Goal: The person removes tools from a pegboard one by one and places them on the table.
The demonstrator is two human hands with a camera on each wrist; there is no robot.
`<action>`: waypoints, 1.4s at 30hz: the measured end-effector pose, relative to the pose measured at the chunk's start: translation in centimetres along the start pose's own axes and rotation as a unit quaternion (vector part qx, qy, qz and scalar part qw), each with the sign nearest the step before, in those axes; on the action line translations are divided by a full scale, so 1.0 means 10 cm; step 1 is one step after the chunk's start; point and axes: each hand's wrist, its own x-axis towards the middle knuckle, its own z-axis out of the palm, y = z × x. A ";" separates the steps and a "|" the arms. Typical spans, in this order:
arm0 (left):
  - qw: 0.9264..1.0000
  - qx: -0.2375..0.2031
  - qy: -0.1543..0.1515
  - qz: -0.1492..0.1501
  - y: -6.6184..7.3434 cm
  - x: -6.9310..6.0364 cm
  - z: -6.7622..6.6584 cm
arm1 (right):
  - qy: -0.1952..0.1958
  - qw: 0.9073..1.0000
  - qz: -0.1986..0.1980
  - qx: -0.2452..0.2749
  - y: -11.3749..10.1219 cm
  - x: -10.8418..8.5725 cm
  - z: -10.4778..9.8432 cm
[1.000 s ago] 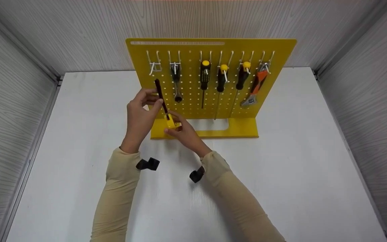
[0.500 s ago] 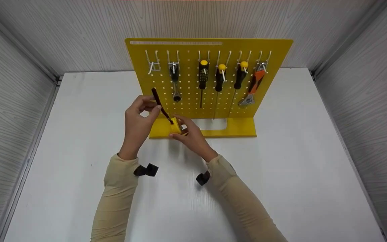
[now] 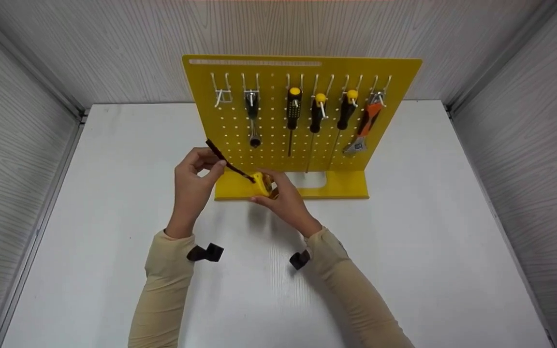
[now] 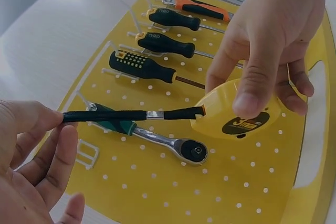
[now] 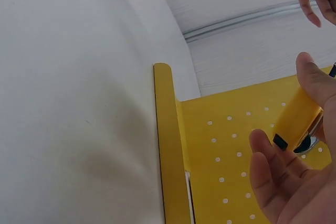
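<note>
My right hand [image 3: 285, 198] grips a yellow tape measure [image 4: 215, 111] between thumb and fingers, low in front of the pegboard's left part. A black strap [image 4: 113, 115] with a small silver clip runs from the tape measure's end. Its far end is pinched between the thumb and fingers of my left hand [image 3: 195, 181], on the left. In the head view the strap slants down to the right; in the left wrist view it lies nearly level. The right wrist view shows the tape measure [image 5: 296, 116] only partly, at the right edge.
A yellow pegboard [image 3: 273, 111] stands upright on the white table [image 3: 428, 241]. Its hooks carry a ratchet wrench [image 3: 253, 118], screwdrivers [image 3: 294, 108] and an orange-handled adjustable wrench [image 3: 368, 121]. At the far left is a bare white hook [image 3: 221, 96]. Panelled walls enclose the table.
Both hands have come down toward the board's base. The tape measure has moved right with my right hand, while my left hand has shifted slightly left, so the strap leans more toward level.
</note>
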 end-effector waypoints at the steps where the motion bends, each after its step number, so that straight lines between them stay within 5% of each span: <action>1: 1.000 0.001 0.000 -0.002 -0.01 -0.01 0.00 | 0.002 1.000 0.004 -0.003 0.01 -0.01 -0.01; 7: 1.000 0.004 -0.009 -0.014 -0.12 -0.08 -0.03 | -0.005 0.998 0.038 -0.050 0.04 -0.09 -0.05; 17: 0.999 -0.007 -0.011 -0.034 -0.29 -0.16 -0.08 | 0.005 0.983 0.029 -0.183 0.06 -0.17 -0.11; 31: 0.997 0.028 -0.002 -0.071 -0.57 -0.31 -0.17 | 0.011 0.973 0.059 -0.224 0.14 -0.29 -0.14; 42: 0.990 0.039 -0.004 -0.133 -0.79 -0.46 -0.22 | 0.011 0.971 0.062 -0.229 0.20 -0.33 -0.14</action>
